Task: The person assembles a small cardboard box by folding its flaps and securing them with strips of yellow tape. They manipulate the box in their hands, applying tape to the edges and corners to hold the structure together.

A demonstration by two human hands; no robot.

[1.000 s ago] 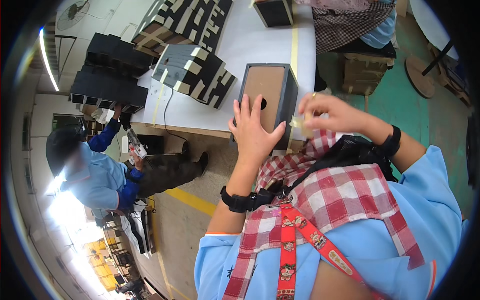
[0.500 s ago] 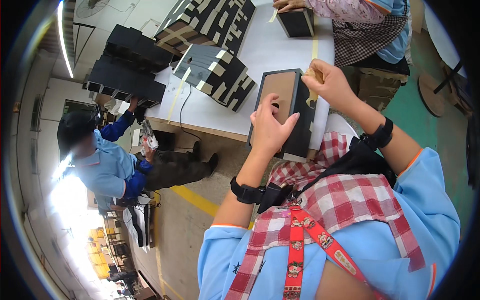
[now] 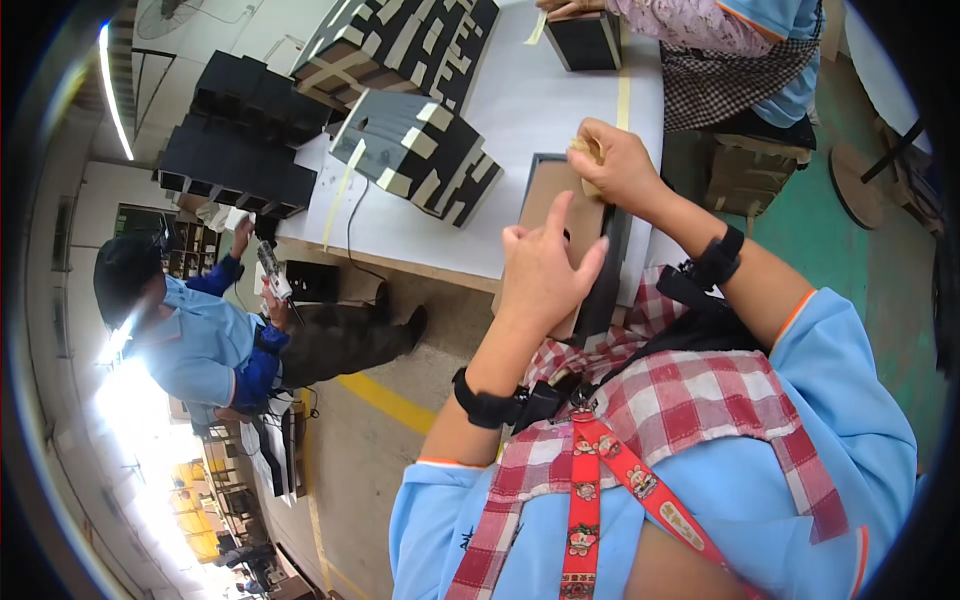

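A black box (image 3: 608, 290) with a brown front panel (image 3: 541, 190) and a round hole stands at the near edge of the table, in front of me. My left hand (image 3: 545, 265) lies over the panel beside the hole, index finger and thumb stretched apart, holding nothing. At the box's far right corner, my right hand (image 3: 622, 172) pinches a crumpled wad of tan masking tape (image 3: 591, 152). Part of the hole and the lower panel are hidden behind my left hand.
Left of the box, a black box with tape strips (image 3: 410, 150) stands near a larger taped stack (image 3: 400, 50) on the white table (image 3: 520, 90). A co-worker's hand (image 3: 570, 8) rests on another box (image 3: 590, 42). Another person (image 3: 210, 320) holds a tool at left.
My right hand has moved left with the tape, from beside the box to over its far corner. The box has turned, its side showing less. My left index finger has straightened.
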